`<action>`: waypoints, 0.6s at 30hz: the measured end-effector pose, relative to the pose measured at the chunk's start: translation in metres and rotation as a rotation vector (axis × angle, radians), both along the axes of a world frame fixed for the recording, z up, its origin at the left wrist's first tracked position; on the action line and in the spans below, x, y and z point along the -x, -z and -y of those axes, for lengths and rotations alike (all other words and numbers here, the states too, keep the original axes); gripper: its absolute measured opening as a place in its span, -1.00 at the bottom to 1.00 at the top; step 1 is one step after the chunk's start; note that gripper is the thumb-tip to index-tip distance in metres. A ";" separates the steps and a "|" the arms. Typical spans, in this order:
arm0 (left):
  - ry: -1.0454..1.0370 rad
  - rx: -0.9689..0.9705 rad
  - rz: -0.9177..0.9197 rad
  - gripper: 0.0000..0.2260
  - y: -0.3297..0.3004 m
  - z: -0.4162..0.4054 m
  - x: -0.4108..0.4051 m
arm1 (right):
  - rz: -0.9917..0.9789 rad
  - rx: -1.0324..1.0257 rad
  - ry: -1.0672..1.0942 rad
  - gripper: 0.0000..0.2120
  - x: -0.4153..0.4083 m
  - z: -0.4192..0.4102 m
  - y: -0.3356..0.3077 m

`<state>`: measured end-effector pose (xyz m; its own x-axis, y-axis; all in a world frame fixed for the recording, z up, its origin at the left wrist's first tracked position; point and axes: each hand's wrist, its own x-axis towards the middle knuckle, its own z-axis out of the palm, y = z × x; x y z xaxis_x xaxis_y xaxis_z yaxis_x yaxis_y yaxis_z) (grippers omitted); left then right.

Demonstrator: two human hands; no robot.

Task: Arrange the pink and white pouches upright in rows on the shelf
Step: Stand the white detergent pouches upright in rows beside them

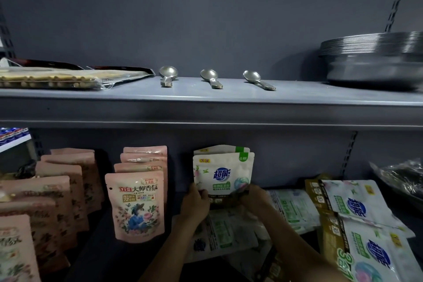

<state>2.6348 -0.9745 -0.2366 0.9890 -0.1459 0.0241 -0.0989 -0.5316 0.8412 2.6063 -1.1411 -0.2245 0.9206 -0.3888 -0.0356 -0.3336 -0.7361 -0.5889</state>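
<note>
I see both hands gripping the upright white pouch (223,173): left hand (196,202) and right hand (256,198) at its bottom corners, apparently; pink pouches (136,204) standing just left.

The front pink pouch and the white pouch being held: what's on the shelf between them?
Nothing: the head view shows bare dark shelf between the pink pouch and white pouch.

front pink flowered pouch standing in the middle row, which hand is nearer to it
Left. The left hand is just right of the front pink flowered pouch, gripping the upright white pouch; the right hand grips that pouch's far side.
</note>
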 end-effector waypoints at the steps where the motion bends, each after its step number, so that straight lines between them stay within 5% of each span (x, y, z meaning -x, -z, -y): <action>1: 0.019 0.007 -0.007 -0.63 -0.001 -0.001 -0.001 | -0.006 0.018 0.019 -0.64 0.001 -0.001 -0.002; 8: 0.104 -0.065 -0.044 -0.61 0.005 -0.012 0.003 | -0.077 0.175 -0.020 -0.64 0.004 -0.005 -0.009; 18: 0.136 -0.025 -0.055 -0.47 0.002 -0.019 0.015 | -0.031 0.067 0.030 -0.69 0.016 -0.003 -0.009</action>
